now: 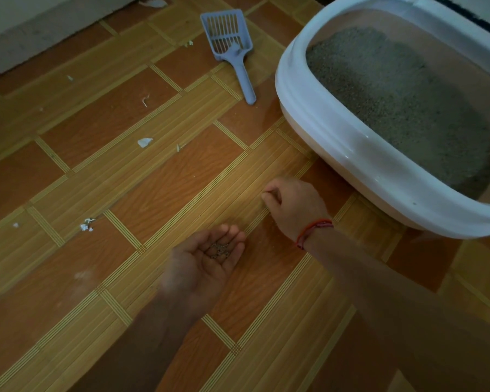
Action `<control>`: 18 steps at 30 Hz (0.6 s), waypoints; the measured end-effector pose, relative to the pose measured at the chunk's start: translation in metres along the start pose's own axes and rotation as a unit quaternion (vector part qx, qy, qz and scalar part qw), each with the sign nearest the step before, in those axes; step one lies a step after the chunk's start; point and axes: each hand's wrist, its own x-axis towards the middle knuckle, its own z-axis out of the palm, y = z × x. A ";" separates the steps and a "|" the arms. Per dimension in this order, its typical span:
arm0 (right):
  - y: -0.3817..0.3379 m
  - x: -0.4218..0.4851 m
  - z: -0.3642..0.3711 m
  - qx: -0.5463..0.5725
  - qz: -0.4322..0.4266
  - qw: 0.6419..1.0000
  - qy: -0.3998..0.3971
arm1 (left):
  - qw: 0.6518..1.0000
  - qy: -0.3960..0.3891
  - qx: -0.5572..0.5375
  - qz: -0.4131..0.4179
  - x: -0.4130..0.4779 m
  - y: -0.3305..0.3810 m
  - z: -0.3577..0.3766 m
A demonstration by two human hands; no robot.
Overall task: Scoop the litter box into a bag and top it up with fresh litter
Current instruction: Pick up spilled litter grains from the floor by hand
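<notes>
Left hand (pixel 207 258) lies palm up, fingers relaxed, cupping a few litter granules (pixel 218 248) low over the tiled floor (pixel 153 193). Right hand (pixel 294 206), red thread (pixel 313 232) on its wrist, curls down just beside it, fingertips (pixel 266 193) pinched at the tiles. Grain in there? Can't tell. Litter box (pixel 323 131) stands near, at the right, grey litter (pixel 393 103) inside; blue-grey scoop (pixel 229 43) lies on the floor beside it.

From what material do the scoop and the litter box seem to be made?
Scoop: most likely moulded plastic, matte grey-blue; the slotted blade and handle look like one piece. Litter box: probably plastic too, white and smooth; its rounded rim shows soft reflections.
</notes>
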 end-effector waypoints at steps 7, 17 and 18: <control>-0.003 0.003 -0.001 -0.044 -0.023 0.999 -0.011 | 1.000 -0.004 0.003 0.001 0.001 0.000 0.000; -0.008 0.006 -0.003 -0.083 -0.021 0.995 -0.055 | 1.000 0.004 0.002 0.000 -0.001 0.000 0.000; -0.010 0.004 -0.005 -0.065 -0.022 0.996 -0.054 | 1.000 0.004 0.003 0.001 -0.001 0.000 0.000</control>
